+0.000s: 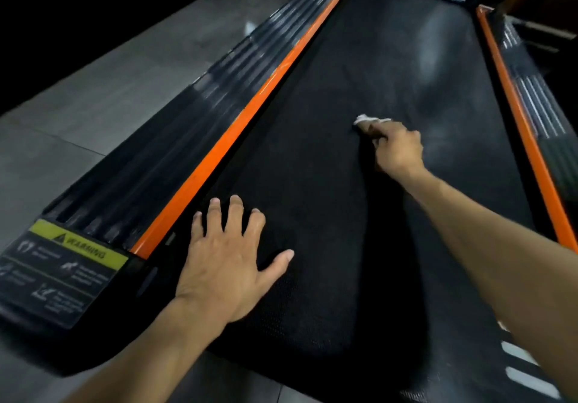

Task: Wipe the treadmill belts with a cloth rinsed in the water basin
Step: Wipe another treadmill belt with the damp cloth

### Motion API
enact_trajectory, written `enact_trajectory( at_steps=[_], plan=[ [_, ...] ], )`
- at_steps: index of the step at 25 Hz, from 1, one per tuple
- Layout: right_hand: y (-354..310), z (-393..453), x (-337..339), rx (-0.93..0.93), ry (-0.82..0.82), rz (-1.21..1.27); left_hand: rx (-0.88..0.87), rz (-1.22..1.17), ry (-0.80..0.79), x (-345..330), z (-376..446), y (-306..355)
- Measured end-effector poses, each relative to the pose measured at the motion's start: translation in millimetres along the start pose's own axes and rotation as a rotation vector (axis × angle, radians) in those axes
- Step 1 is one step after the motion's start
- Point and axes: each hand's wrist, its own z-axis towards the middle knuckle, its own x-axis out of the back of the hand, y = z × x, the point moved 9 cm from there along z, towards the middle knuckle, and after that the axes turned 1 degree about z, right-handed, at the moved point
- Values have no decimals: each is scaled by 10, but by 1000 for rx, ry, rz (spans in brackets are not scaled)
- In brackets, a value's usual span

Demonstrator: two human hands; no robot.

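**belt_guy:** White cloth (370, 120) sits bunched under the right hand (396, 147), out in the middle of the black belt (312, 158), a bit toward the right side. Fingers are curled over it, clutching it and pressing it down.

**gymrat22:** And the other one?

**belt_guy:** Left hand (225, 265) is flat on the belt's near left edge, fingers spread, holding nothing, just bracing. The cloth lies well ahead of it, so the right arm does the wiping. The belt runs long, away from the person, between two orange strips (250, 111).

**gymrat22:** Any writing?

**belt_guy:** Yellow sticker (78, 247) on the near left corner says "WARNING", upside down from here. Smaller print is too blurry. No basin in view.
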Motion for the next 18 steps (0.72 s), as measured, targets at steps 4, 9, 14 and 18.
enact_trajectory(
  at_steps=[4, 9, 14, 18],
  plan=[
    [-492, -195, -273, -110, -116, 75, -22, 10, -18, 59, -40, 23],
    [-2055, -1470, -288, 576, -273, 299, 66, -260, 257, 511, -134, -480],
    [-2333, -1822, -289, 837, -334, 193, 57, -317, 349, 576, -376, -769],
    [-2287, -1225, -437, 309, -230, 182, 82, -314, 443, 731, -469, -839]
  ],
)
